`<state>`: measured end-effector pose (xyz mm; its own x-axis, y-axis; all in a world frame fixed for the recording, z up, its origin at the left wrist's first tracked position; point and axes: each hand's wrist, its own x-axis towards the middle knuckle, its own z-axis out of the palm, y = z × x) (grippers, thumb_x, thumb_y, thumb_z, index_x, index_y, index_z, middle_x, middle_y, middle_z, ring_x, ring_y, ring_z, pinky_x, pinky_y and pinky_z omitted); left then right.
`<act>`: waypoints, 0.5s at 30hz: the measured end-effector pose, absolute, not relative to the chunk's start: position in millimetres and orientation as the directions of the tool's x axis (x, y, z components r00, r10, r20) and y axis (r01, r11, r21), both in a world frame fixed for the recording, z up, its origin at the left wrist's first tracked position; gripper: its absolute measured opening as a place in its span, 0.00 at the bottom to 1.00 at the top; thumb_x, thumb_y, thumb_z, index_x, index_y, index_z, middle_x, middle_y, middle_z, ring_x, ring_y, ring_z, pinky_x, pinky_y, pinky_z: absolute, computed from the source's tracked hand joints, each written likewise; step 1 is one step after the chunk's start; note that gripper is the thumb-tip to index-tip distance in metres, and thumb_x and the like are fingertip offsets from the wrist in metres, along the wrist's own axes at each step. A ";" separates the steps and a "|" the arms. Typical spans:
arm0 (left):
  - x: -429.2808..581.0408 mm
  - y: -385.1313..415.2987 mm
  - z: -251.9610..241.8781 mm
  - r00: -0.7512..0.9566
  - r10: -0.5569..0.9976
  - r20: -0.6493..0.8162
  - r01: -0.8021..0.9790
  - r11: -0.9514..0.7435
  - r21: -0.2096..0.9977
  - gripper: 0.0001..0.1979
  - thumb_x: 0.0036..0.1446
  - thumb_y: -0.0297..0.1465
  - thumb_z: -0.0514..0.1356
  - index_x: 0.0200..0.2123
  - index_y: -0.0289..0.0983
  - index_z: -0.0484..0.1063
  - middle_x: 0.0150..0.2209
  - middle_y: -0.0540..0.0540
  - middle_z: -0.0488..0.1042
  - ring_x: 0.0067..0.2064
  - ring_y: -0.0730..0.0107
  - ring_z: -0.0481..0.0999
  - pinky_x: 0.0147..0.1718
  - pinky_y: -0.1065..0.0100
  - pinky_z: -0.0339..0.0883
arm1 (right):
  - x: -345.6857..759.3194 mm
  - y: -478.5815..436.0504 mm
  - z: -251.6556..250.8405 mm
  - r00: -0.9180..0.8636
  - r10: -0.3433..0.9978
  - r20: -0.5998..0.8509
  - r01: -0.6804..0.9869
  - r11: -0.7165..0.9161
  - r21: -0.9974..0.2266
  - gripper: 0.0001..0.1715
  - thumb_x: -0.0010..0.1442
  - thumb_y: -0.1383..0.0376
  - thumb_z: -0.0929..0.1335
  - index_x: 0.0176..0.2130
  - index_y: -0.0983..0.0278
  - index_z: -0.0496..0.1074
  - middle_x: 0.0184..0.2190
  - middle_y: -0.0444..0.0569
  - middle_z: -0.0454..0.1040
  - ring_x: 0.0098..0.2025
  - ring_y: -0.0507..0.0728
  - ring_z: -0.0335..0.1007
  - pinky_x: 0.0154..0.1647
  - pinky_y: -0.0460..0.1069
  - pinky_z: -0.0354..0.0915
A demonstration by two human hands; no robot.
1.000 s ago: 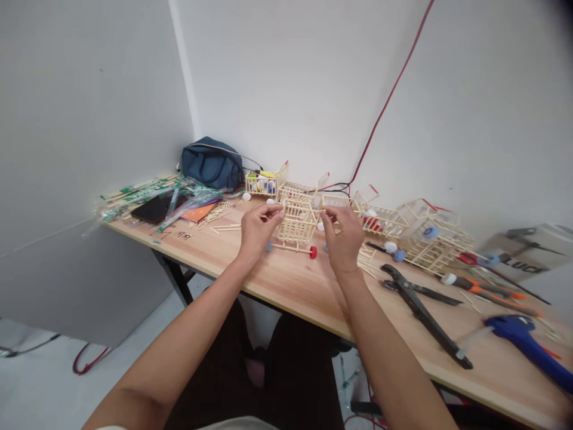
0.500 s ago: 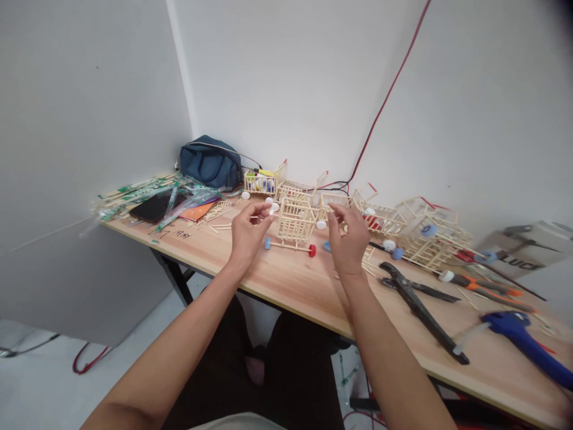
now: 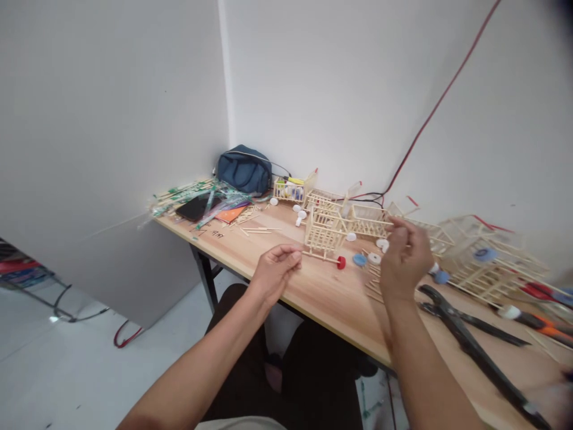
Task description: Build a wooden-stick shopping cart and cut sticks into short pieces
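Observation:
My left hand (image 3: pixel 275 269) hovers low over the table's front edge, fingers curled into a pinch at the left end of a thin axle stick (image 3: pixel 320 257) with a red wheel (image 3: pixel 341 262). The stick's other wheel is hidden behind my fingers. Just behind the axle stands a small cart frame of wooden sticks (image 3: pixel 324 230). My right hand (image 3: pixel 405 257) is raised to its right, back towards me and fingers bent; what they hold is hidden. A white cap (image 3: pixel 382 243) shows at its fingertips. A blue cap (image 3: pixel 359 259) and another white cap (image 3: pixel 373 258) lie between my hands.
Several more stick carts (image 3: pixel 487 257) line the wall on the wooden table (image 3: pixel 322 292). Black pliers (image 3: pixel 465 334) lie at the right. A dark blue bag (image 3: pixel 244 169), a phone (image 3: pixel 194 208) and wrapped stick bundles (image 3: pixel 179 194) fill the far left corner. A red cable (image 3: pixel 447 89) runs up the wall.
The view has swung left. My left hand dropped from beside the cart to the axle's left end. My right hand moved right, away from the cart.

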<state>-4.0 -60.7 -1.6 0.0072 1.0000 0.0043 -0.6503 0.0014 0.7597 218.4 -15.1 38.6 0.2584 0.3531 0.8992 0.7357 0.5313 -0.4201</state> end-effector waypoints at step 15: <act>18.7 -130.2 -6.2 0.228 0.970 -0.079 -0.775 0.230 0.588 0.13 0.45 0.32 0.73 0.32 0.34 0.76 0.30 0.47 0.75 0.33 0.75 0.74 0.38 0.72 0.67 | 138.8 -131.4 -12.6 -0.034 0.768 0.640 0.653 0.501 -0.568 0.16 0.66 0.61 0.62 0.45 0.57 0.78 0.41 0.45 0.81 0.41 0.56 0.78 0.41 0.49 0.71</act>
